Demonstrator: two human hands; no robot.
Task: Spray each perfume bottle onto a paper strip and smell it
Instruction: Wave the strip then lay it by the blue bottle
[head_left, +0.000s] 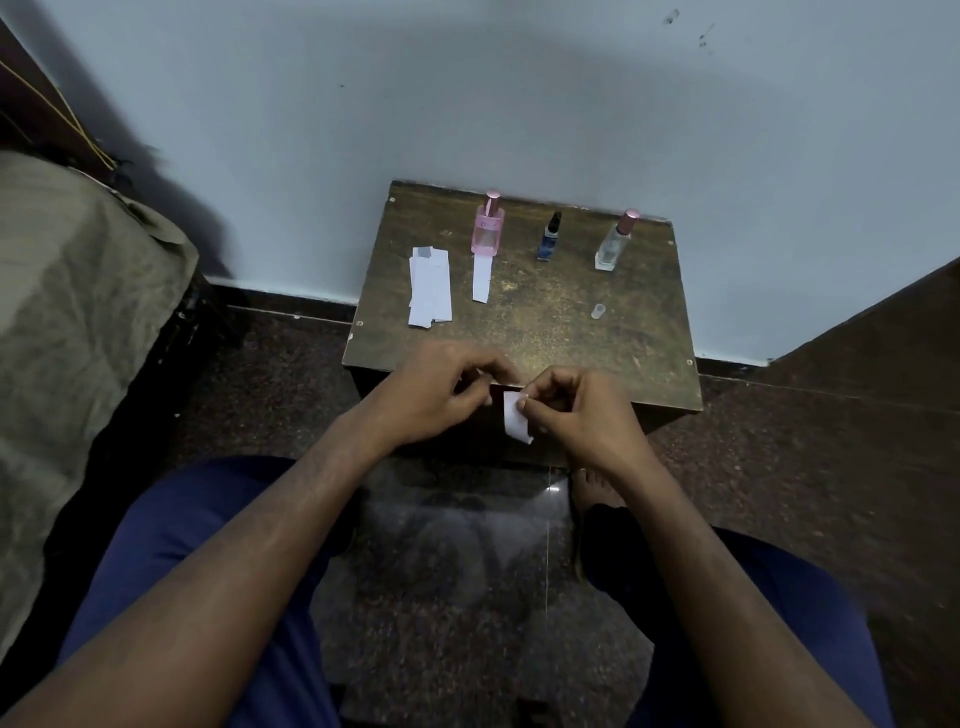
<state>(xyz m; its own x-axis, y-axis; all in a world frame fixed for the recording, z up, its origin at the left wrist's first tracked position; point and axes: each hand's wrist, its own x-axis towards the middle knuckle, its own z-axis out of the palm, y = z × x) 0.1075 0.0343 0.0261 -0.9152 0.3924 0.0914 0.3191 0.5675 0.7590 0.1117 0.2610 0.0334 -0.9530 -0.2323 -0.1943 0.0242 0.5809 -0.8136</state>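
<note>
A small dark brown wooden table (524, 332) stands against a pale blue wall (467, 104). Along the table's far edge stand three perfume bottles: a flat pink glass bottle with a pink cap (488, 228) toward the left, a small dark blue bottle with a black sprayer (548, 239) in the middle, and a clear glass bottle with a pink cap (614, 244) toward the right. A single white paper strip (482, 278) lies just in front of the pink bottle, touching its base. A loose stack of white paper strips (430, 288) lies near the table's left edge. A tiny clear plastic cap (598, 310) lies on its side in front of the clear bottle.

At the table's near edge, the right hand (576, 415) pinches a short white paper strip (517, 415) between thumb and fingers. The left hand (441, 389), fingers curled, meets the strip's upper end; whether it grips the strip cannot be told.
</note>
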